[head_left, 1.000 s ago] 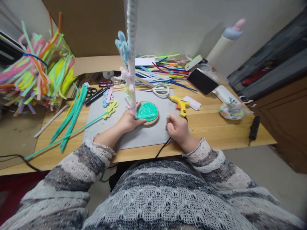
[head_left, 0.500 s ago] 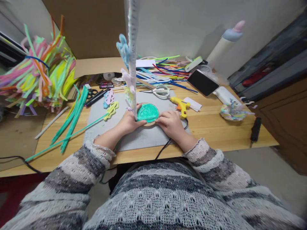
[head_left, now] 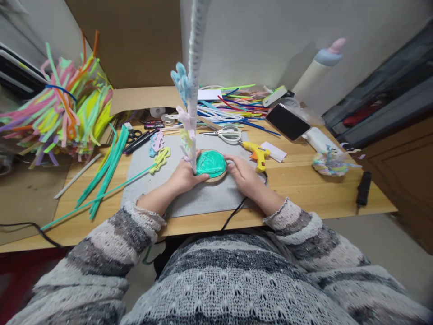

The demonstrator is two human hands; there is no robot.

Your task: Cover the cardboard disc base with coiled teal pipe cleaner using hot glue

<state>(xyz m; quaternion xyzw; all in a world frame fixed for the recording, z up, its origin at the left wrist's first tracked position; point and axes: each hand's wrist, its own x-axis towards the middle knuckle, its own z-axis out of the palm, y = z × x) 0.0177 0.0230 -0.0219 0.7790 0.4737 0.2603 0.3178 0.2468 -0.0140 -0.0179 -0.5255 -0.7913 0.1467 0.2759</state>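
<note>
Head view: left hand (head_left: 184, 177) closed on the left edge of the green-topped wooden disc (head_left: 211, 164), thumb lying over the near rim, other fingers partly hidden behind the white stalk (head_left: 194, 81); right hand (head_left: 244, 177) partly open, fingers loosely curved at the disc's right rim, can't tell if the tips touch it; disc sits between the hands, over the grey mat (head_left: 192, 198); stalk stands upright at the disc's left side, foot right by the left thumb, pastel shapes along its left side, top cut off by the frame; stalk blocks part of the view of the left fingers; black cable (head_left: 233, 214) runs from near the right wrist to the table's near edge; yellow glue gun (head_left: 259, 153) lies just beyond the right hand, white slip (head_left: 278, 152) beside it; scissors (head_left: 230, 134) beyond the disc, dark-screened phone (head_left: 288, 122) farther right; loose coloured pipe cleaners (head_left: 233, 108) piled at the back; yellow zigzag piece (head_left: 160, 159) on the mat left of the stalk, green pipe cleaners (head_left: 108, 176) farther left, big multicoloured bundle (head_left: 64, 108) at far left; pastel woven piece (head_left: 329, 163) on the right side of the wooden table (head_left: 304, 192)
</note>
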